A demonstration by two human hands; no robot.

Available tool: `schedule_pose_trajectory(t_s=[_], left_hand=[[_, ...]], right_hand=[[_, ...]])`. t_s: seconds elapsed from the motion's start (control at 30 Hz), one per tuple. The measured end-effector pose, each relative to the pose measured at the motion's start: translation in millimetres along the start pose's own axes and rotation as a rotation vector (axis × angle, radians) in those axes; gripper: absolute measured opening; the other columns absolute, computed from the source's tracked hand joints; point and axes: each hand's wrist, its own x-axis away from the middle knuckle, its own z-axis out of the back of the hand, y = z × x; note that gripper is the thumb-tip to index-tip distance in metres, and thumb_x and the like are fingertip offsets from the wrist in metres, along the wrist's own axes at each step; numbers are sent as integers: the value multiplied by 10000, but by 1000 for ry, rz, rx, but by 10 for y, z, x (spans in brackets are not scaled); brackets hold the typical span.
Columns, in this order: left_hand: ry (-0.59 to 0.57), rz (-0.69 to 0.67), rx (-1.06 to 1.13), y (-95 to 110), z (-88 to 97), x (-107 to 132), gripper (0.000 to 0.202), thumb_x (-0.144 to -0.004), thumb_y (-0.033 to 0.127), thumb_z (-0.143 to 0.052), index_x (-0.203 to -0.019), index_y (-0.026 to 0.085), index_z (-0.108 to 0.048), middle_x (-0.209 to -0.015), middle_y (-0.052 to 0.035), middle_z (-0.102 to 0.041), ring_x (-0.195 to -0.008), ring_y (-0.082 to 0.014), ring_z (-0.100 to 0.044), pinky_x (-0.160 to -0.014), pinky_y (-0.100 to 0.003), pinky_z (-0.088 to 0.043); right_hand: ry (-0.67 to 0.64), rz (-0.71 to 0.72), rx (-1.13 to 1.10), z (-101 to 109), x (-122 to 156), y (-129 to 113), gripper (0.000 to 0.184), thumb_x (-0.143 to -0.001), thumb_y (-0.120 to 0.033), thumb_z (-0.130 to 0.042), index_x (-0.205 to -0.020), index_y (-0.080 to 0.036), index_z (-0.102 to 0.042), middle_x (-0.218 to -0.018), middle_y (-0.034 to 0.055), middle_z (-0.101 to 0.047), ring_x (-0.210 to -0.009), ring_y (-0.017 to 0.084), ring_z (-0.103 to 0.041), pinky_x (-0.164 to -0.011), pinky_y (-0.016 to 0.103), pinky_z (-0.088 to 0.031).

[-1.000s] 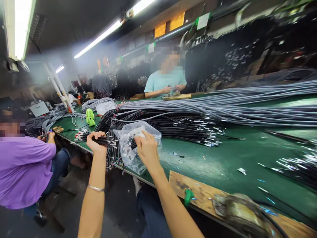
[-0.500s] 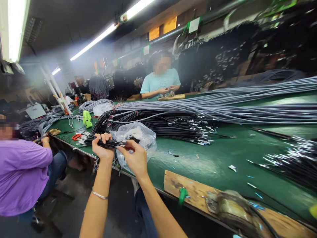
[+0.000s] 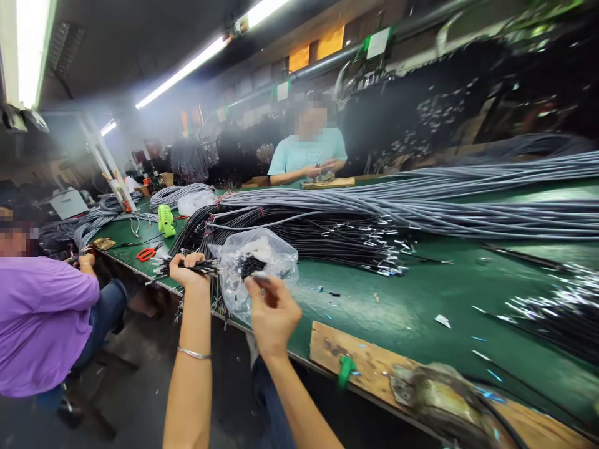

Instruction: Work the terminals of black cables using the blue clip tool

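My left hand (image 3: 188,272) is closed round a bundle of thin black wires (image 3: 161,268), held level over the near edge of the green table (image 3: 412,305). My right hand (image 3: 271,310) is a little to the right and nearer me, fingers pinched together on something small that I cannot make out. Just beyond both hands lies a clear plastic bag (image 3: 255,262) with small dark parts inside. Behind the bag is a large heap of black cables (image 3: 304,237) with metal ends.
Long grey cables (image 3: 468,193) run across the table to the right. A green tool (image 3: 165,221) and red scissors (image 3: 146,254) lie at the left. A person in purple (image 3: 42,318) sits at my left, another in light blue (image 3: 309,156) across. A wooden board (image 3: 369,362) lies at the near edge.
My right hand has come away from the wire bundle, back toward me and down to the right. My left hand keeps hold of the bundle in about the same place.
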Motion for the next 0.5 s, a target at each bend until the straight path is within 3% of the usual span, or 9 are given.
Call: schedule_pose_trajectory(t_s=[0.1, 0.2, 0.33, 0.5], left_hand=[[16, -18, 79, 65, -25, 45, 285, -645, 196, -424, -505, 184, -176, -400, 89, -137, -329, -44, -216, -449, -193, -272], [-10, -19, 123, 82, -111, 176, 227, -659, 162, -420, -505, 182, -254, -390, 85, -169, -348, -54, -256, -486, -199, -306], [-42, -6, 136, 77, -223, 335, 211, -702, 152, -410, -516, 182, -315, -383, 80, -189, -355, -65, -264, -495, -210, -312], [-17, 42, 109, 39, -268, 402, 295, -768, 159, -352, -474, 176, -333, -360, 73, -191, -326, -60, -232, -454, -215, -284]], right_hand=[[-1, -13, 43, 29, -270, 64, 162, -717, -261, -629, -822, -143, -664, -751, 91, -700, -678, 224, -631, -658, 369, -500], [-90, 84, 86, 10, -403, 5, 224, -674, -244, -671, -877, -149, -676, -890, 119, -706, -833, 259, -629, -744, 406, -496], [-336, 193, 20, -35, -307, -114, 185, -720, -175, -636, -902, -170, -667, -792, 57, -706, -703, 187, -661, -653, 308, -529], [-314, 237, 48, -63, -131, -125, 98, -767, -133, -565, -759, -173, -653, -676, 33, -643, -603, 164, -636, -581, 278, -515]])
